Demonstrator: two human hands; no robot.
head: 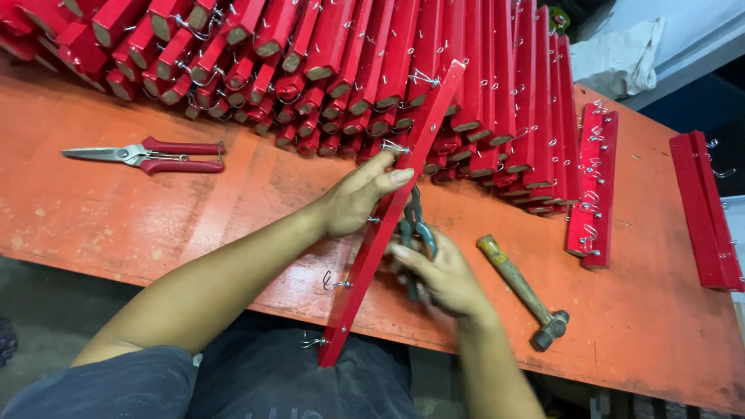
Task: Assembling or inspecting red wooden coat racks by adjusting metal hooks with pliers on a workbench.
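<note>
My left hand (358, 194) grips a long red wooden slat (365, 271) with small metal hooks along it, holding it on edge and slanted from my lap up toward the pile. My right hand (444, 275) sits just right of the slat, closed on green-handled pliers (414, 225) whose jaws point up against the slat's side near my left fingers. The slat's lower end hangs past the table's front edge.
A big pile of red hooked slats (349, 62) fills the back of the orange table (155, 225). Red-handled shears (151, 155) lie at left, a hammer (524, 291) at right. More slats (594, 186) and another slat pair (705, 209) lie at far right.
</note>
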